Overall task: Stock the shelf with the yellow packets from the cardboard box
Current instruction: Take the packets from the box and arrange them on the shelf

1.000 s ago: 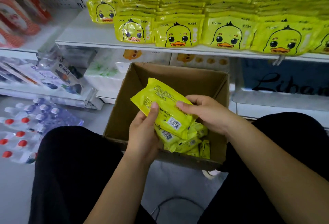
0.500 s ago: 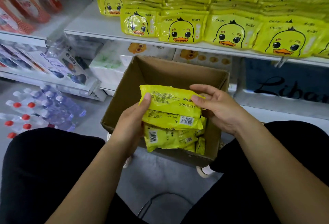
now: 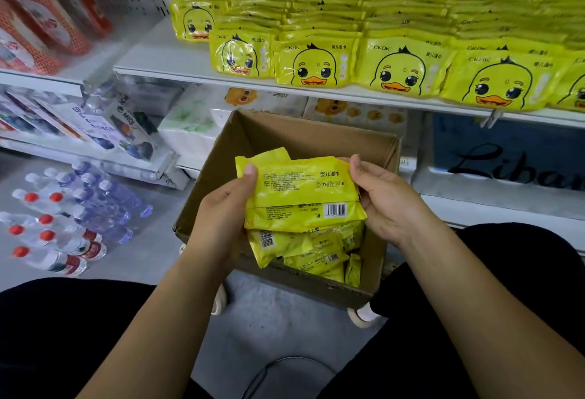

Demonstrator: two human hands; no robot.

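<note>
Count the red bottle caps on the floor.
6 red caps, on bottles lying on the floor left of the cardboard box: two at the back, two in the middle, two nearest. More may be hidden.

Glossy yellow plastic packets (image 3: 300, 189), matt brown cardboard box (image 3: 285, 132), smooth white shelf (image 3: 164, 59).

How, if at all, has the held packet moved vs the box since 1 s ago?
Yes. The held packet turned counterclockwise: slanted before, now roughly parallel to the back wall of the cardboard box. It stays over the box.
</note>
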